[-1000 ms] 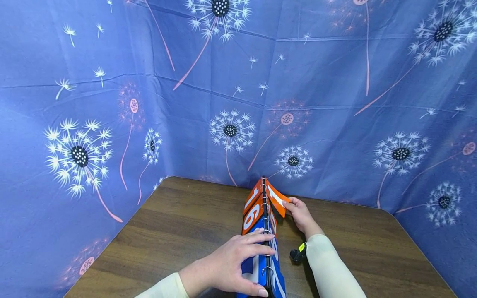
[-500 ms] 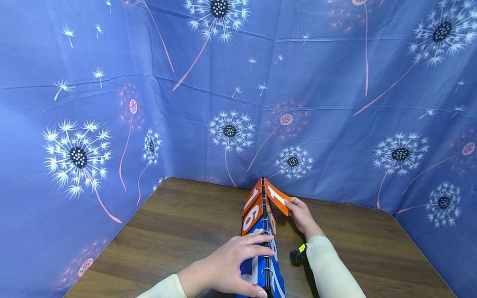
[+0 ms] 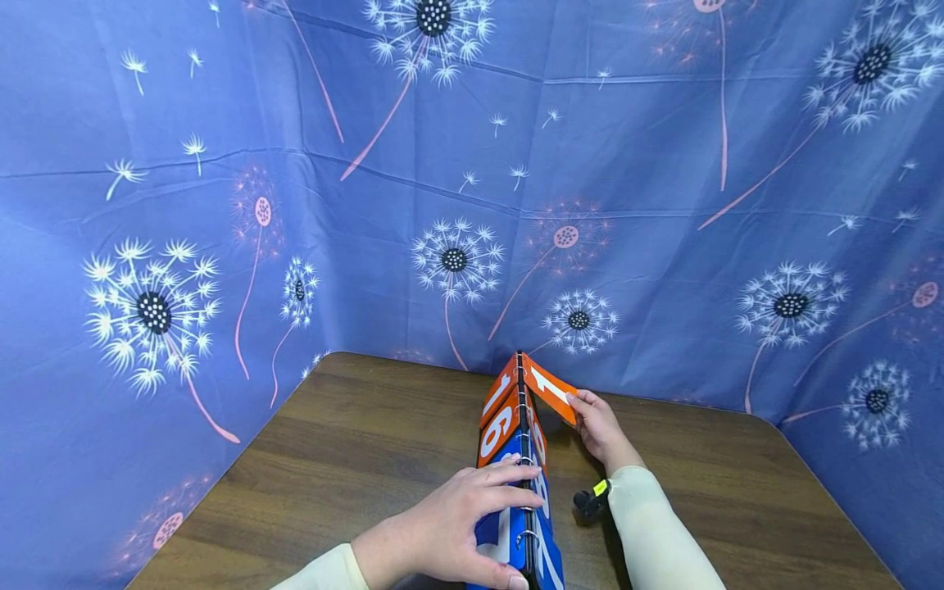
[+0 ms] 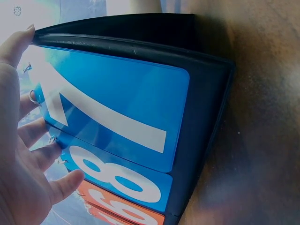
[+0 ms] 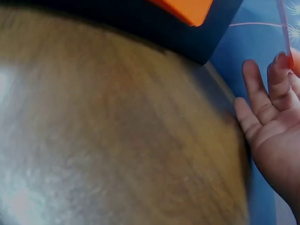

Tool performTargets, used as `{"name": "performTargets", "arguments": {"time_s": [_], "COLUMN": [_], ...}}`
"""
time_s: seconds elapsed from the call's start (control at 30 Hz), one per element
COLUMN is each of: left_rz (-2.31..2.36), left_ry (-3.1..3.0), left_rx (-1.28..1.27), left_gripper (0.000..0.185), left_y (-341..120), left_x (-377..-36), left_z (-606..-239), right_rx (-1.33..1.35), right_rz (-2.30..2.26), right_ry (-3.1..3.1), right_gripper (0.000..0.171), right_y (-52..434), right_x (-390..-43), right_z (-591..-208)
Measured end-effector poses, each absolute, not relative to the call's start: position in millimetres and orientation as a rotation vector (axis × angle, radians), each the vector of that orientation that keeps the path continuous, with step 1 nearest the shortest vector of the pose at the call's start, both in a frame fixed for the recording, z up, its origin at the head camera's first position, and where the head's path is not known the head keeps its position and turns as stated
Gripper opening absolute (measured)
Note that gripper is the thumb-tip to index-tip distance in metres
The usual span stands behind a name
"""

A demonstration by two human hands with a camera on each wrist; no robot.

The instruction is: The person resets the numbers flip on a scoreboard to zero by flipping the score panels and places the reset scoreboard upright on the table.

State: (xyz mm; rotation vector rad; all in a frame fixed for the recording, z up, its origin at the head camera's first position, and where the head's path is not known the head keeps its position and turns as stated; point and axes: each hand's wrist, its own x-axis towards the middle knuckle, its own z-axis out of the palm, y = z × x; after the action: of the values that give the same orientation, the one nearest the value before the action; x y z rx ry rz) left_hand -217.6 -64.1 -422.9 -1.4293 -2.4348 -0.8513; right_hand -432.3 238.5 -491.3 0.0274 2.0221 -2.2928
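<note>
A flip scoreboard point(image 3: 509, 426) stands like a tent on the wooden table point(image 3: 354, 459), with orange number cards at its far end and blue ones near me. My left hand point(image 3: 472, 516) rests on its top ridge, fingers spread straight across the rings. The left wrist view shows the blue cards "1" point(image 4: 117, 112) and "8" point(image 4: 122, 180), with my left hand point(image 4: 23, 178) beside them. My right hand point(image 3: 583, 406) pinches the free edge of an orange "1" card point(image 3: 549, 387), held lifted off the right face. In the right wrist view my right hand point(image 5: 272, 117) has its fingers curled upward at the frame's right edge.
Blue cloth printed with dandelions point(image 3: 221, 205) hangs close behind and on both sides of the table. Bare wood lies to the left and right of the scoreboard. A small black wrist camera point(image 3: 586, 500) sits on my right forearm.
My right hand has swung the orange "1" card a little higher and outward. The left hand has stayed on the ridge.
</note>
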Motion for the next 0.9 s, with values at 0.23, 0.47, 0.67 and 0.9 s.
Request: {"name": "performTargets", "arguments": {"time_s": [0.23,0.47,0.67,0.9], "left_rz": [-0.858,-0.892,-0.900,-0.889], "left_ry": [-2.443,-2.485,-2.499,-2.495], "left_rx": [-1.431,-1.421,-1.418,-1.425], "left_gripper": [0.072,0.070,0.070,0.069], "left_y": [-63.7,-63.9,-63.7,-63.8], "left_x": [-217.3,-217.7,-217.1,-218.0], "left_z": [-424.6,-424.6,-424.4,-423.9], "right_rx": [0.058,0.108,-0.046,-0.257], "right_rz": [-2.335,-2.404,-2.511,-2.557], "right_ry": [1.839,1.683,1.515,1.374], "right_gripper": [0.009,0.007,0.019,0.038], "right_y": [247.3,253.8,255.0,237.8], "right_x": [-429.5,-426.4,-424.8,-419.7], "right_z": [-482.6,-472.3,-451.8,-404.5]}}
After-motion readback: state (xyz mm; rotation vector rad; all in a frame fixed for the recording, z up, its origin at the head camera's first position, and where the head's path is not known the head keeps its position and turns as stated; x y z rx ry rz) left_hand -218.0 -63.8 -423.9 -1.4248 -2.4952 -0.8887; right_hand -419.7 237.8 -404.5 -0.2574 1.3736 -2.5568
